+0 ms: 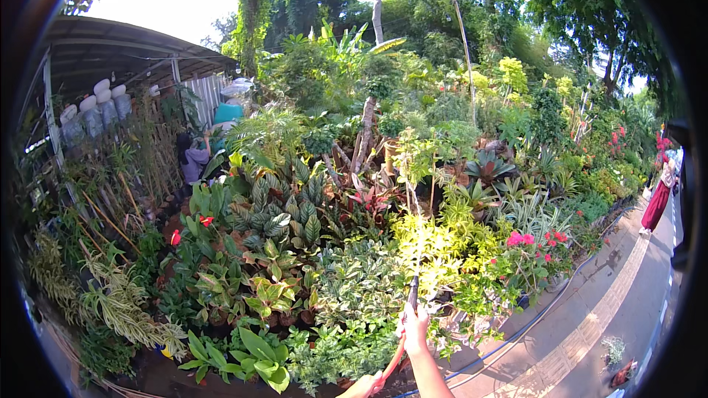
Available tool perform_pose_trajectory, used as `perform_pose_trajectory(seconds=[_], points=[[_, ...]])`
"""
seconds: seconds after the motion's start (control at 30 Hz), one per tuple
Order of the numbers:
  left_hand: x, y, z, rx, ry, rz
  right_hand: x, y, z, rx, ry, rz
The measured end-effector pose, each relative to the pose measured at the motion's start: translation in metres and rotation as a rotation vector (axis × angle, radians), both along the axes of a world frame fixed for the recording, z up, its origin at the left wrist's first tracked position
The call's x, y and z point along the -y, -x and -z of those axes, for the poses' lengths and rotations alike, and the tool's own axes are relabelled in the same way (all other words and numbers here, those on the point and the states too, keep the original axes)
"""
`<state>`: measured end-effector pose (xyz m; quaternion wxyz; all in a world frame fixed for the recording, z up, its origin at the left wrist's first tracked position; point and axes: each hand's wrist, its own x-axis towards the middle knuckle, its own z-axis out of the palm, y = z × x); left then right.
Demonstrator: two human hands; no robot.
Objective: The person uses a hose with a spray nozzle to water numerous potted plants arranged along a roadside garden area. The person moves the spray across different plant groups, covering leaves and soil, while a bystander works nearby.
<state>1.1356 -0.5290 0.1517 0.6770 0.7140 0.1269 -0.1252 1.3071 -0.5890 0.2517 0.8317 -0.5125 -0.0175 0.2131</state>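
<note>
My right hand [415, 325] grips a hose with a black nozzle [413, 291], aimed forward over the potted plants. A thin jet of water [418, 235] leaves its tip and rises past a sunlit yellow-green shrub [442, 251]. Lower down, at the bottom edge, my left hand [369, 384] is closed around the red hose [394, 359]. Under the nozzle grow low variegated plants [359, 282], with small green leafy plants [343, 356] in front of them. Pink flowers [521, 239] stand to the right of the jet.
A blue hose [522, 331] runs along the edge of the paved walkway [558, 354]. Down the walkway stands a person in a long red garment [657, 204]. Another person in a purple top [195, 163] is among plants near a roofed shed [138, 44]. A small plant [613, 351] sits on the pavement.
</note>
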Motion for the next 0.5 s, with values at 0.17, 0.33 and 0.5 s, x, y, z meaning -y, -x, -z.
perform_pose_trajectory(seconds=[0.17,0.33,0.5], points=[[-0.0041,-0.0009,0.001,0.042,-0.059,0.019,-0.0001,-0.0025,-0.0029,-0.029,0.023,-0.156],[-0.0046,-0.0005,-0.0044,0.067,-0.078,0.03,0.0005,-0.0011,-0.0071,-0.003,0.046,-0.144],[-0.0011,0.0003,-0.0068,0.063,-0.083,0.011,0.0025,0.0011,-0.0089,-0.032,0.008,-0.022]])
